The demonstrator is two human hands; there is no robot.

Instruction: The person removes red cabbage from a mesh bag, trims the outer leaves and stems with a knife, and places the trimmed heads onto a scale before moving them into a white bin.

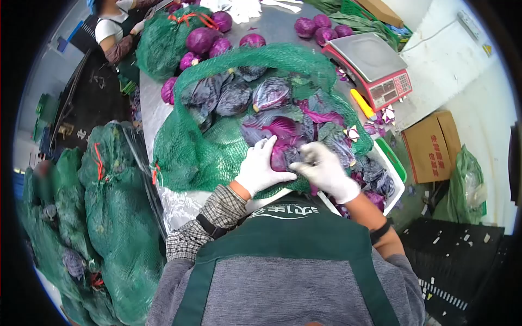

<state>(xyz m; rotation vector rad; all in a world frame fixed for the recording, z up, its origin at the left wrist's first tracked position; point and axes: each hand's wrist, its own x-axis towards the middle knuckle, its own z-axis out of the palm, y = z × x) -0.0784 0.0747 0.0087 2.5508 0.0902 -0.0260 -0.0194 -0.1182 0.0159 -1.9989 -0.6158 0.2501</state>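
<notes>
A purple cabbage (281, 156) with loose outer leaves lies at the near side of an open green net bag (217, 142). My left hand (262, 167), in a white glove, rests against its left side with thumb and fingers spread. Over its right side is my right hand (325, 170), also gloved, with the fingers curled in at the leaves; what they pinch is too small to make out. Dull-leaved cabbages (234, 98) sit in the net behind. Torn leaves (375, 173) fill a white bin (398, 185) at the right.
A red scale (380, 73) and a yellow-handled knife (362, 104) are at the back right. Peeled cabbages (202, 41) and a full net bag (163, 46) stand at the back left. Full net bags (122, 217) line the left, and a co-worker (114, 32) is at the upper left.
</notes>
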